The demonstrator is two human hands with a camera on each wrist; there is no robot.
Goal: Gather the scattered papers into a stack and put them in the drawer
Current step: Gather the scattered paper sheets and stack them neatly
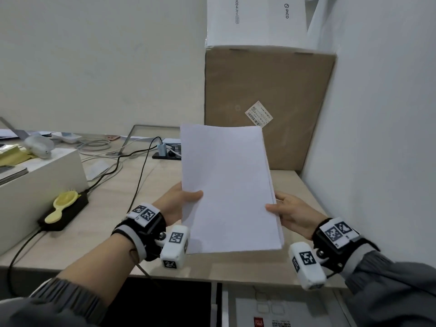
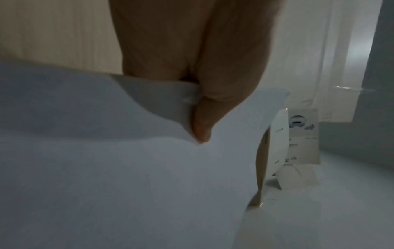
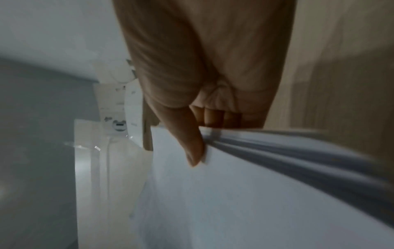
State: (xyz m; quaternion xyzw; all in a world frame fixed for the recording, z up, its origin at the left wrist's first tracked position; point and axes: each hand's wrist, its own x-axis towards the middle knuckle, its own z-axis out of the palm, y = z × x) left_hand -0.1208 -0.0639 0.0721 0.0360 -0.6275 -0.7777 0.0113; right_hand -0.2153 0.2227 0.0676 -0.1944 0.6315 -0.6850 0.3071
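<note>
A stack of white papers [image 1: 228, 187] is held up above the wooden desk [image 1: 113, 208], tilted toward me. My left hand [image 1: 181, 199] grips its left edge, thumb on the front sheet and fingers behind. My right hand [image 1: 286, 210] pinches the right edge the same way. In the left wrist view the thumb [image 2: 204, 118] presses on the paper stack [image 2: 127, 168]. In the right wrist view the thumb [image 3: 192, 146] lies on the top sheet [image 3: 245, 193], with the sheet edges fanned beside it. Below the desk's front edge an open drawer [image 1: 278, 305] shows printed sheets inside.
A tall brown cardboard box [image 1: 266, 107] stands at the back with a white box [image 1: 257, 20] on top. A wall [image 1: 377, 114] closes the right side. On the left are a white box [image 1: 40, 185], a yellow brush [image 1: 62, 204] on a black power brick, and cables [image 1: 132, 166].
</note>
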